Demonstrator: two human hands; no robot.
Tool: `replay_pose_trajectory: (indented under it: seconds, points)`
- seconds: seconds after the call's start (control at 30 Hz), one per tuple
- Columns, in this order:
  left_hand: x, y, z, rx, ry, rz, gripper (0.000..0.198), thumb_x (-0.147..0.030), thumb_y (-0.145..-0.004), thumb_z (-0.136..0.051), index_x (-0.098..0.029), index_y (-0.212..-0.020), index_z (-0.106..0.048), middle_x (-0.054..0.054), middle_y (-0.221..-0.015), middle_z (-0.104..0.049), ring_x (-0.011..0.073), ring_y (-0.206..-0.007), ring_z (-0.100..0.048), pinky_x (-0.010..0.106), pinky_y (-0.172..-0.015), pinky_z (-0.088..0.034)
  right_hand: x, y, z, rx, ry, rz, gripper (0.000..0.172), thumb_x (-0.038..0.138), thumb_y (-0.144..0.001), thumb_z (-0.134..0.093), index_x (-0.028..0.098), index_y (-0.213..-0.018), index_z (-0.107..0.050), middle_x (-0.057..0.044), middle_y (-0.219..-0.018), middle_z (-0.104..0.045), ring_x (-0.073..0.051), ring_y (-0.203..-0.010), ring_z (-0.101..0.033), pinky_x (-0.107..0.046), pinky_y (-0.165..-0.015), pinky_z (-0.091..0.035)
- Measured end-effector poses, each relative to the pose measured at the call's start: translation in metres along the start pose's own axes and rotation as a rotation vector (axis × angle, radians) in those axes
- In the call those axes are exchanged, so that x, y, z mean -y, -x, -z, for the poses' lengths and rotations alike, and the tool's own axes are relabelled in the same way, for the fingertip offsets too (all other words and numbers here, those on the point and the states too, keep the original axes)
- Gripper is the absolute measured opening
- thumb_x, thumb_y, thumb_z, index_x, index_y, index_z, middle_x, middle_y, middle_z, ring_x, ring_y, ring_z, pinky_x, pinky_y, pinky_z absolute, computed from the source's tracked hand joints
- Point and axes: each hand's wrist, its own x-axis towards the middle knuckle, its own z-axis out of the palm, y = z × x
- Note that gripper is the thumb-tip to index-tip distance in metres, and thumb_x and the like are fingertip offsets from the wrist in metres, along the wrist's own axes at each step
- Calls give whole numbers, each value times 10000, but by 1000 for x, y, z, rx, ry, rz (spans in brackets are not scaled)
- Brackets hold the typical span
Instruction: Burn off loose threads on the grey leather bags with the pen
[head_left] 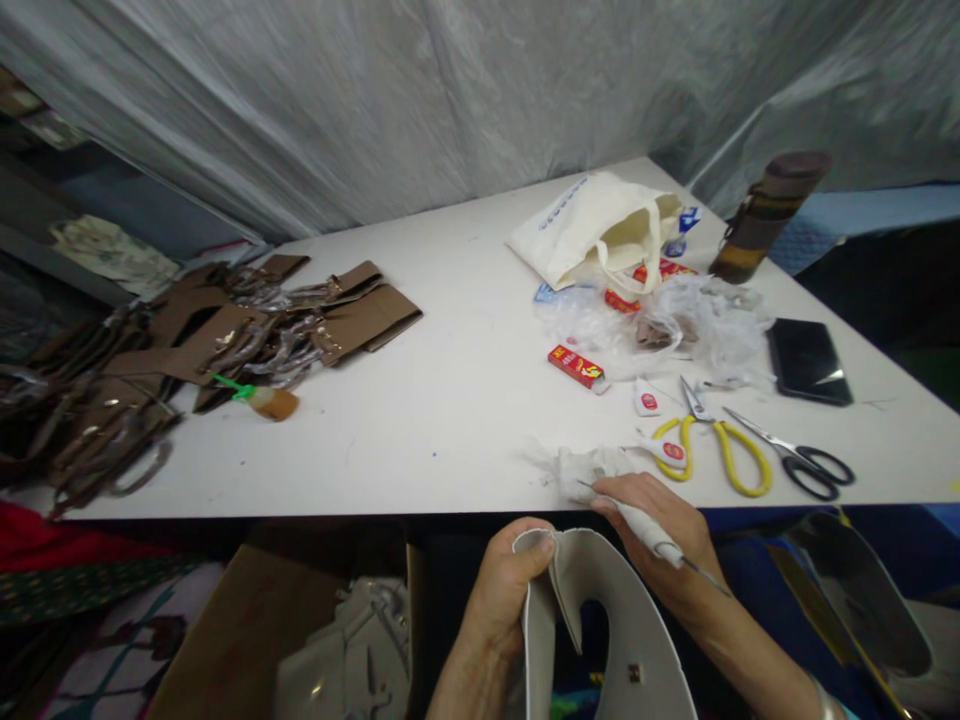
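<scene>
My left hand [504,590] is closed around the edge of a light beige bag [645,640], thumb pressed on its upper rim. Curved panels of the bag stand open towards me, and a small metal fitting shows inside on the right. In my right hand [667,530] is a white pen-like tool [641,530] with a thin metal tip and a cord trailing back along the wrist. The tip points left over the table edge, close to a crumpled white cloth or tissue [592,468], apart from the bag.
Brown bags [202,340] pile up at the table's left, beside a green-tipped bottle [270,402]. Yellow-handled scissors [724,450], black-handled scissors [814,465], a phone [810,360], red box [576,368], tote [592,225] and drink bottle [765,220] are at right. Below stands a carton [232,620] of beige pieces.
</scene>
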Motion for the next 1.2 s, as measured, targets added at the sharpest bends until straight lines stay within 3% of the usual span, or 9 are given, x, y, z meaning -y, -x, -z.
replay_pose_trajectory:
  seconds: [0.2, 0.33, 0.83, 1.2]
  points:
    - [-1, 0, 2, 16, 15, 10, 502, -387, -545, -993, -134, -844, -680, 18, -647, -669, 142, -573, -571, 268, -619, -433, 11, 2, 11, 10, -371, -317, 274, 379, -1085, -496, 228, -955, -683, -30, -868, -711, -208, -848, -676, -319, -800, -520]
    - [-2, 1, 1, 26, 8, 11, 522, -402, -543, -995, -128, -862, -685, 22, -669, -677, 143, -590, -575, 268, -635, -430, 16, 0, 10, 120, -563, -389, 351, 404, -1085, -485, 215, -857, -673, -4, -792, -674, -176, -777, -655, -272, -752, -507]
    - [5, 1, 0, -4, 52, -18, 473, -366, -568, -968, -139, -856, -670, 24, -679, -683, 154, -603, -582, 267, -634, -425, 21, 4, 1, 154, -571, -339, 302, 393, -1064, -538, 209, -880, -692, -17, -847, -674, -187, -830, -642, -303, -802, -493]
    - [1, 15, -11, -39, -35, -182, 412, -425, -625, -908, -160, -760, -623, -26, -626, -548, 121, -573, -475, 238, -567, -364, 26, 7, 17, 448, -417, 36, 243, 389, -1067, -563, 262, -974, -748, -26, -862, -741, -209, -802, -629, -324, -731, -473]
